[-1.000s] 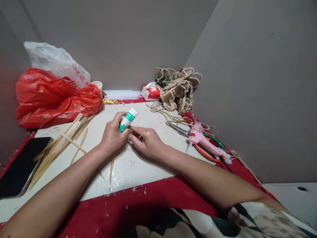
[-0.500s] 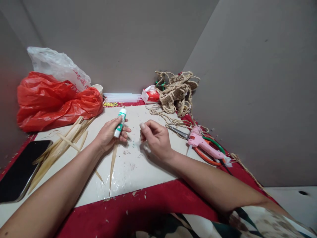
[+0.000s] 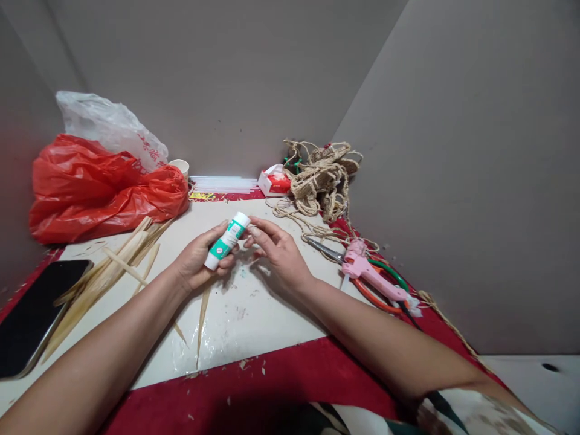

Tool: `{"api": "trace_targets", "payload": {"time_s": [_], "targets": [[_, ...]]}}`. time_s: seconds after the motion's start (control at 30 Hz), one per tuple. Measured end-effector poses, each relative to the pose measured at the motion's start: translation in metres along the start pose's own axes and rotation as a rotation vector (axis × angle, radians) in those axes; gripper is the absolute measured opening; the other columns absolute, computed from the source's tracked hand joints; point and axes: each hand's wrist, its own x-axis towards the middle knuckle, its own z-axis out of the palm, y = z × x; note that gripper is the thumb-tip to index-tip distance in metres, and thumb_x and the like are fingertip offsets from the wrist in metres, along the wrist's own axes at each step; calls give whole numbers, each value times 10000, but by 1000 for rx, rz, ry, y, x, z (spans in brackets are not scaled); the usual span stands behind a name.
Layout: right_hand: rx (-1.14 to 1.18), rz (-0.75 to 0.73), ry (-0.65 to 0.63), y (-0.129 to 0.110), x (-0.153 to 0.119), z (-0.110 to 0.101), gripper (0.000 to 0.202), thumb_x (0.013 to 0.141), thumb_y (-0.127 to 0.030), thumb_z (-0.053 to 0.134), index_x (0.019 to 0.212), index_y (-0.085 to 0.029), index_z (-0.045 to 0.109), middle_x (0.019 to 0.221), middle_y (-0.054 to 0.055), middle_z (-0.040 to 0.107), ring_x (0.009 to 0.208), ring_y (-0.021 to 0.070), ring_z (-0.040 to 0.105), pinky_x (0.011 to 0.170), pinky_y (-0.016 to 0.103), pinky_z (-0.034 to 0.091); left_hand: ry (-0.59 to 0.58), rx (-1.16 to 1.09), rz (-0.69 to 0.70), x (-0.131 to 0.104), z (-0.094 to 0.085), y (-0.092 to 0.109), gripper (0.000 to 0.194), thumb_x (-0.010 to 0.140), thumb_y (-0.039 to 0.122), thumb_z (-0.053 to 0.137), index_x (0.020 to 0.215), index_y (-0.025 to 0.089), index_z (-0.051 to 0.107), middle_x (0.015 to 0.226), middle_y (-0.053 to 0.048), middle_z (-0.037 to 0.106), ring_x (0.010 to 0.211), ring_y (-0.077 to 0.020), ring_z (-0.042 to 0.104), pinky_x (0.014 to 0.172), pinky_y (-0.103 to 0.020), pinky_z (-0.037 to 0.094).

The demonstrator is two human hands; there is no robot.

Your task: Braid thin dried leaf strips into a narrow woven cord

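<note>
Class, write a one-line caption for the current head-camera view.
Left hand holding a green-and-white tube, right hand at its upper end, above a white sheet.

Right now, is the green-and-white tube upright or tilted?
Tilted: the green-and-white tube slants in the left hand, its upper end toward the right hand.

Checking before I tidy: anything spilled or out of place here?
Pale scraps litter the red cloth near the white sheet, and the pink glue gun lies across the scissors. The sheet's shiny patch may be glare or wetness.
</note>
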Motion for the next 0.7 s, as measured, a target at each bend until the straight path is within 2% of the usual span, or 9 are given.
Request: {"api": "trace_targets", "payload": {"time_s": [0.07,0.13,0.3,0.4,0.57,0.7], "targets": [[38,10,-23,1,1,-1,437,760,-430,688,1135,-214,626,953,43,650,824,145,607,601,236,504,-21,36,-19,1,0,-4,280,878,386,524,895,123,620,615,-30,581,394,-77,490,320,-159,360],[53,5,-20,0,2,-1,448,743,-416,708,1137,-219,627,928,32,652,797,135,601,636,245,504,-26,92,-15,2,-1,-8,289,867,401,546,901,124,621,631,-51,610,428,-95,527,338,-168,386],[46,-30,76,-3,2,-2,478,702,-387,747,1117,-199,603,775,-11,625,644,103,558,596,241,471,-34,165,27,3,-2,-12,373,860,478,535,886,118,631,700,-79,645,477,-108,558,384,-196,435],[36,-34,112,-3,1,-2,460,717,-411,730,1100,-193,600,737,-22,591,629,101,538,550,226,454,-56,220,13,3,-2,-12,289,834,410,608,867,123,627,637,-49,615,493,-100,561,443,-188,454],[64,-74,169,1,0,-4,387,811,-496,609,1052,-194,600,774,1,581,672,113,547,498,209,453,-18,118,14,5,-1,-11,259,854,372,593,884,117,632,653,-40,600,527,-95,567,502,-199,483],[36,-19,149,6,-3,-3,334,817,-519,597,844,-187,574,689,-14,561,550,89,509,436,195,408,49,34,59,6,-2,-11,237,871,342,573,886,112,627,735,-53,615,582,-98,580,526,-207,505]]}}
